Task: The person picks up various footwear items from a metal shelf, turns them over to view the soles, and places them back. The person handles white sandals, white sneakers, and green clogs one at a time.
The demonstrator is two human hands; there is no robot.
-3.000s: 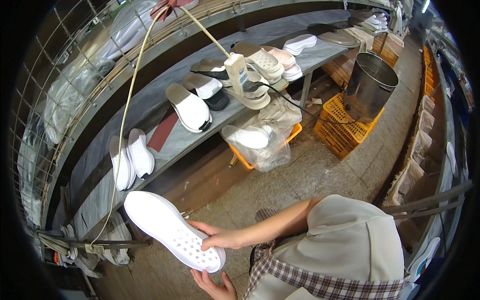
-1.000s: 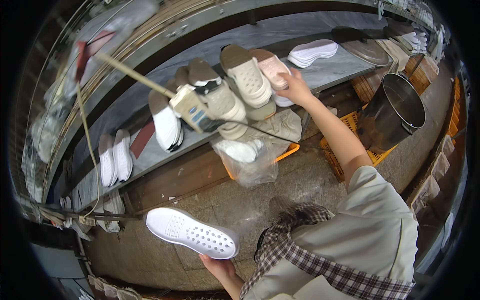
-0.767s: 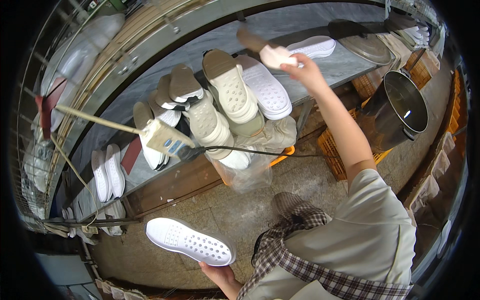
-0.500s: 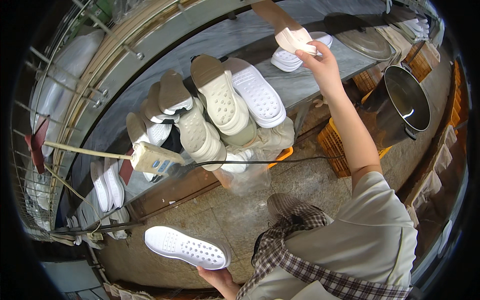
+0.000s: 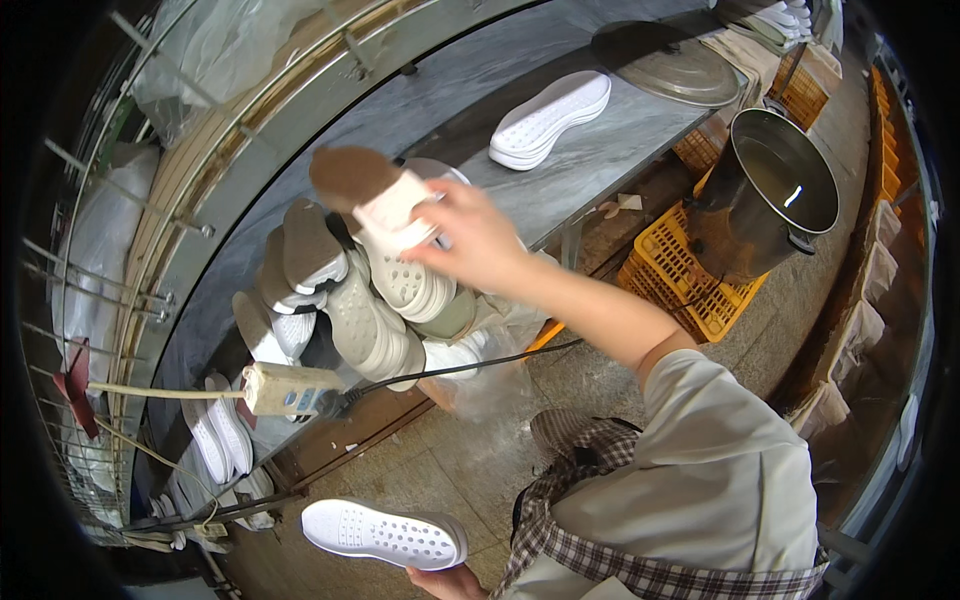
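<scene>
My left hand (image 5: 450, 583), low in the picture, is closed around the heel end of a white shoe sole (image 5: 380, 535) with rows of round holes. My right hand (image 5: 468, 235) grips a second sole, cream-coloured (image 5: 392, 208), over the pile on the bench. Motion blurs this one, and its far end lies in brown shade. Beneath and beside it several cream soles (image 5: 370, 325) lean on each other. A white sole at the back of the pile is mostly covered by my right hand. Farther right, a white sole (image 5: 550, 118) lies alone on the grey bench.
A power strip (image 5: 290, 388) with a black cable hangs before the bench. Wire racking (image 5: 150, 290) runs along the left. At right a metal pot (image 5: 760, 200) of liquid stands on an orange crate (image 5: 690, 270). A round lid (image 5: 665, 68) lies on the bench's far end.
My right hand has carried the cream sole leftward from beside the lone white sole to above the pile. My left hand still holds its white sole low down. The view has shifted slightly.
</scene>
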